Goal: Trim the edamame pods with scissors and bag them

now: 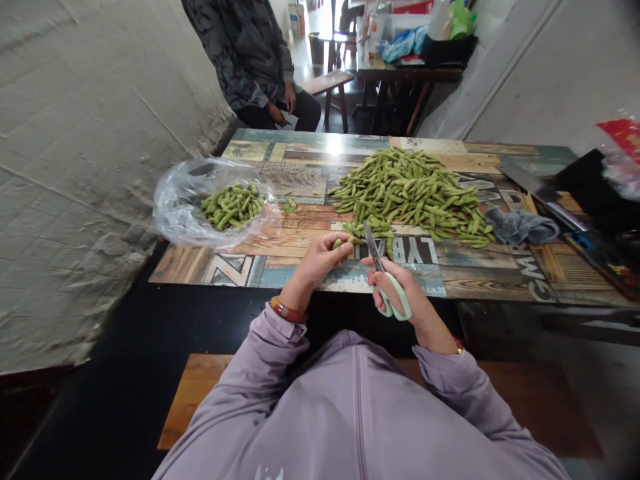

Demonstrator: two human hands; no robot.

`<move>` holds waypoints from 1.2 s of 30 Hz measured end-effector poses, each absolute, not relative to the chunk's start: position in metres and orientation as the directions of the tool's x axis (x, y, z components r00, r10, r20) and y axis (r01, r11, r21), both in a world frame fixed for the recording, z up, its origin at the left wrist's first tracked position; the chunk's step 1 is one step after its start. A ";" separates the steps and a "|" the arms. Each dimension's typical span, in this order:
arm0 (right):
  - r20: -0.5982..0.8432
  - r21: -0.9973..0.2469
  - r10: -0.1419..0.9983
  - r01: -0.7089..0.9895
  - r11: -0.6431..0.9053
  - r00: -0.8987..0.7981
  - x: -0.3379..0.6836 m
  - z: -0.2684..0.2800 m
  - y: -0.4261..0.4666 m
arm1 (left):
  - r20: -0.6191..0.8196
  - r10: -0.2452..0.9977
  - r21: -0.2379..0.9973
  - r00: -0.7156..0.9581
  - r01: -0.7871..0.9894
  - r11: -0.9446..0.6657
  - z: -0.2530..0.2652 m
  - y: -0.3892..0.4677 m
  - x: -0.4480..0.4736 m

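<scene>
My left hand is closed around a green soybean pod, whose end sticks out past the fingertips to the right. In my right hand are scissors with pale green handles, their dark blades pointing up and away from me. The blades lie just right of the pod's tip; whether they touch it I cannot tell. Beyond both hands a large heap of soybean pods covers the middle of the table. To the left, a clear plastic bag lies open with a smaller pile of pods inside.
A few scraps lie between bag and heap on the wood-patterned table. At the right are a grey cloth, a cleaver and dark items. Across the table sits a person; a wall stands close on the left.
</scene>
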State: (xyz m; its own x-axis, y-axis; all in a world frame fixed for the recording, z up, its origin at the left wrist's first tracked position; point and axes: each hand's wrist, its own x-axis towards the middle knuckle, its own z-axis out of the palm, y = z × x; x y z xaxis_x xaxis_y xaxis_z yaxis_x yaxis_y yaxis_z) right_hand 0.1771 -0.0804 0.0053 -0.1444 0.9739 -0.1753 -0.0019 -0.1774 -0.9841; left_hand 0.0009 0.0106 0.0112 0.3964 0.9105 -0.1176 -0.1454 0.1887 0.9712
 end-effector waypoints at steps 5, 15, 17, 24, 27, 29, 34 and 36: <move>-0.140 -0.972 0.974 0.213 -0.101 -0.178 0.173 0.009 -0.081 | -0.086 0.917 0.976 0.391 -0.151 0.155 0.008 0.011 -0.002; -0.095 -0.962 0.961 0.271 -0.022 -0.260 0.172 0.014 -0.088 | -0.066 0.924 0.975 0.377 -0.173 0.141 0.002 0.009 -0.006; -0.119 -0.952 0.962 0.304 -0.039 -0.247 0.171 0.014 -0.088 | -0.069 0.920 0.968 0.385 -0.196 0.155 0.003 0.007 -0.006; -0.098 -0.921 0.960 0.390 0.013 -0.264 0.166 0.018 -0.088 | -0.078 0.918 0.953 0.388 -0.242 0.183 0.005 0.001 -0.007; -0.087 -0.914 0.959 0.406 0.031 -0.269 0.164 0.020 -0.088 | -0.083 0.917 0.949 0.390 -0.250 0.192 0.005 -0.001 -0.008; -0.083 -0.910 0.959 0.412 0.038 -0.272 0.163 0.021 -0.088 | -0.084 0.919 0.945 0.384 -0.261 0.195 0.006 -0.001 -0.008; -0.084 -0.902 0.959 0.429 0.042 -0.271 0.163 0.020 -0.090 | -0.084 0.922 0.947 0.379 -0.257 0.192 0.005 -0.001 -0.008; -0.081 -0.899 0.959 0.435 0.047 -0.271 0.163 0.020 -0.091 | -0.084 0.921 0.952 0.380 -0.242 0.187 0.004 -0.001 -0.008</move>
State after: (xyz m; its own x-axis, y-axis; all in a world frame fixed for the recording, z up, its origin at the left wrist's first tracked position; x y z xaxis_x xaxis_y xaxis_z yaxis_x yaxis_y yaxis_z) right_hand 0.1630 -0.0908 0.0199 -0.2708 0.9592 -0.0808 0.4348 0.0470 -0.8993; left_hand -0.0081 -0.0005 0.0042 0.3798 0.9212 -0.0843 -0.2419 0.1869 0.9521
